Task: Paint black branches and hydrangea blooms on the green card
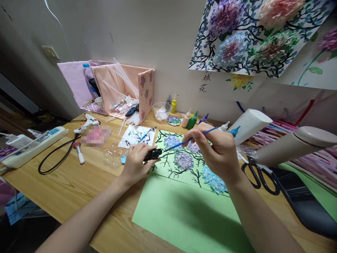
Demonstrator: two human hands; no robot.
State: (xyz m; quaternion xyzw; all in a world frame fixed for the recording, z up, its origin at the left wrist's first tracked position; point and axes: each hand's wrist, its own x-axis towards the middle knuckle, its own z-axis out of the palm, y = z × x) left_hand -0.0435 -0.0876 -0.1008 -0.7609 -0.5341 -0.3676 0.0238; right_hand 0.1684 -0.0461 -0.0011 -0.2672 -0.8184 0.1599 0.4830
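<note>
My left hand (137, 160) is wrapped round a small black paint bottle (153, 154), tilted with its mouth to the right. Between the fingers of my right hand (217, 147) is a blue paintbrush (181, 143), its tip close to the bottle's mouth; whether they touch I cannot tell. Below both hands lies a green sheet (181, 207). Its upper part carries black painted branches and raised flowers, among them a purple flower (183, 160) and a light blue flower (213, 179) partly behind my right hand.
A paint-spotted white paper (134, 136) with another brush lies beyond my left hand. Paint bottles (192, 120) stand by the wall. Black-handled scissors (259, 175) and a grey flask (295, 146) are at right. A glue gun (91, 121) and a power strip (37, 146) are at left.
</note>
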